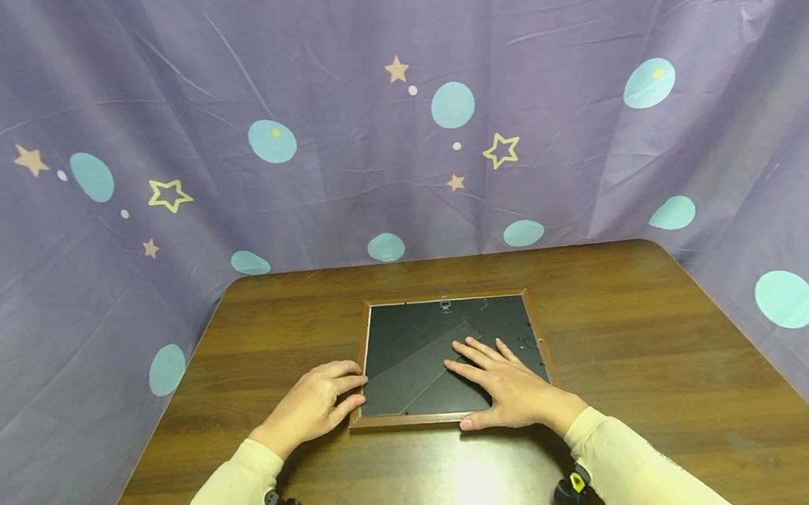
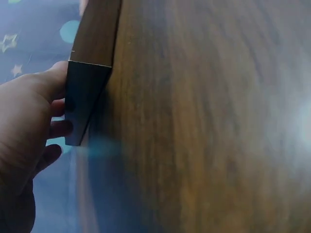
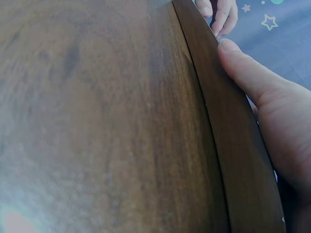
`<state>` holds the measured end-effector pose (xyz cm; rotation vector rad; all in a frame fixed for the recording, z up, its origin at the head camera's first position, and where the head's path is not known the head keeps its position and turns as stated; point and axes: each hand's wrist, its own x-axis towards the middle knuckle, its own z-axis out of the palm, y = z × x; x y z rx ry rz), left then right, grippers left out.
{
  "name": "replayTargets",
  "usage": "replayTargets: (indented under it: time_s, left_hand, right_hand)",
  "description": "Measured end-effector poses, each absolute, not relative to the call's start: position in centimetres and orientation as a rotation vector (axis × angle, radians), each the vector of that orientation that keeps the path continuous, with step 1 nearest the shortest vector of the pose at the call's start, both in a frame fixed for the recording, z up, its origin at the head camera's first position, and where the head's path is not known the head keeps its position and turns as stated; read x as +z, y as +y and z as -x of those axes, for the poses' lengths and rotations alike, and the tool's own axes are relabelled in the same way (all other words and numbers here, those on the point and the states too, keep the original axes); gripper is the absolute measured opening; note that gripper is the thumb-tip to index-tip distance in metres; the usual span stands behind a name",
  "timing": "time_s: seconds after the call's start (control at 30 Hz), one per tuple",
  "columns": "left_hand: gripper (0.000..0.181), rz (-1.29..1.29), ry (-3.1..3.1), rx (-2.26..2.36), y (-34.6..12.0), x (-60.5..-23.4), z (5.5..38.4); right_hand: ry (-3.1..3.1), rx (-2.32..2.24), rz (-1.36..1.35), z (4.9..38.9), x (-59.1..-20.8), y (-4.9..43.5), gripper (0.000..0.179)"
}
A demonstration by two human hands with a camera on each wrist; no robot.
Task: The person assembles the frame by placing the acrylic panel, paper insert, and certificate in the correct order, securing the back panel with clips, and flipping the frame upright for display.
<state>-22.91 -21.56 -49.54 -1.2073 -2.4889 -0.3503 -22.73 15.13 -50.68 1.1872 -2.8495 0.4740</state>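
A picture frame [image 1: 409, 358] lies face down, its black backing up inside a brown wooden rim. Across the backing runs a strut-like diagonal panel [image 1: 423, 363], and small metal hangers [image 1: 445, 304] sit by the far and right edges. My left hand [image 1: 319, 403] rests at the frame's left side, fingertips and thumb touching the rim near the front corner. Spread over the right part of the backing, my right hand [image 1: 508, 387] presses with straight fingers, its thumb [image 3: 243, 68] on the near rim. The frame's side [image 2: 90, 92] stands against the left fingers in the left wrist view.
The frame lies on a brown wood-grain table [image 1: 618, 333] with rounded far corners. A purple curtain [image 1: 359, 134] with stars and blue spots hangs around the back and sides. A bright glare [image 1: 478, 483] shows on the near tabletop.
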Motion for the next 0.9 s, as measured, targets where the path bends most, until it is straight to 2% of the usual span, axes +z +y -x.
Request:
replayTargets:
  time_s: [0.17, 0.33, 0.43, 0.57, 0.67, 0.77, 0.9]
  left_hand:
    - [0.026, 1.285, -2.423, -0.199, -21.0, -49.1, 23.0]
    - [0.025, 1.219, -2.470, -0.297, -20.8, -49.0, 23.2]
    - [0.039, 1.083, -2.568, -0.422, -20.6, -48.8, 24.0]
    - [0.076, 0.801, -2.737, -0.564, -20.3, -48.4, 26.4]
    - [0.094, 0.680, -2.875, -0.613, -20.1, -48.5, 28.0]
    - [0.099, 0.651, -2.976, -0.609, -20.0, -49.0, 28.6]
    - [0.094, 0.661, -2.948, -0.610, -19.5, -49.6, 28.9]
  right_hand:
    - [-2.863, 0.471, -1.191, 22.6, -50.4, 15.2, 0.091]
    - [-2.873, 0.471, -1.187, 22.5, -50.4, 15.2, 0.091]
    - [-2.866, 0.470, -1.198, 22.6, -50.4, 15.1, 0.091]
    - [-2.859, 0.466, -1.194, 22.6, -50.4, 15.0, 0.092]
    - [-2.863, 0.474, -1.191, 22.5, -50.4, 15.0, 0.091]
    - [-2.873, 0.474, -1.195, 22.4, -50.5, 15.0, 0.092]
    - [-2.878, 0.455, -1.171, 22.5, -50.4, 15.2, 0.092]
